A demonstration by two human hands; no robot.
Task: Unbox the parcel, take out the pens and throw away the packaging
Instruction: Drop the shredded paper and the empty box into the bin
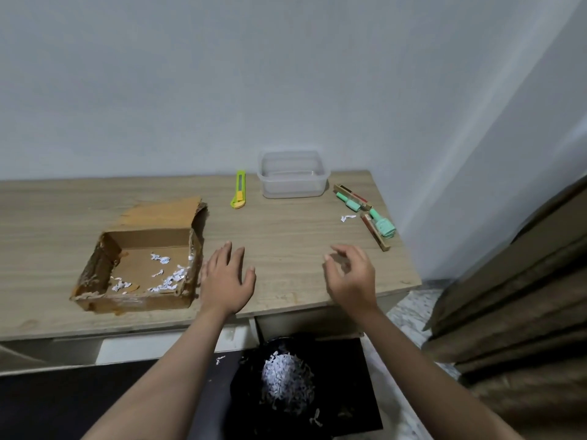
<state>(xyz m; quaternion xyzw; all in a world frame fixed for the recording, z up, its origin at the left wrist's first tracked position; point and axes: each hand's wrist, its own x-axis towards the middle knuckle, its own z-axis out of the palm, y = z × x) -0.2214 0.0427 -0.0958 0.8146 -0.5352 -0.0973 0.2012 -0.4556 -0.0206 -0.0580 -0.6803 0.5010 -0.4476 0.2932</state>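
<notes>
On the wooden desk (pixel 286 249) the opened cardboard parcel (pixel 139 268) sat at the left, only shredded paper scraps (pixel 165 277) left inside, so it looked ready for discarding. Below the desk's front edge, a black bin (pixel 286 385) already held a heap of shreds. An empty clear plastic container (pixel 292 174) stood at the back, probably meant for the pens. Near the right edge lay the pens (pixel 368 214), already out. A green utility knife (pixel 239 189) rested beside the container. Beside the parcel, the left hand (pixel 227 279) lay spread flat; the right hand (pixel 351 274) hovered, fingers loosely curled, holding nothing.
</notes>
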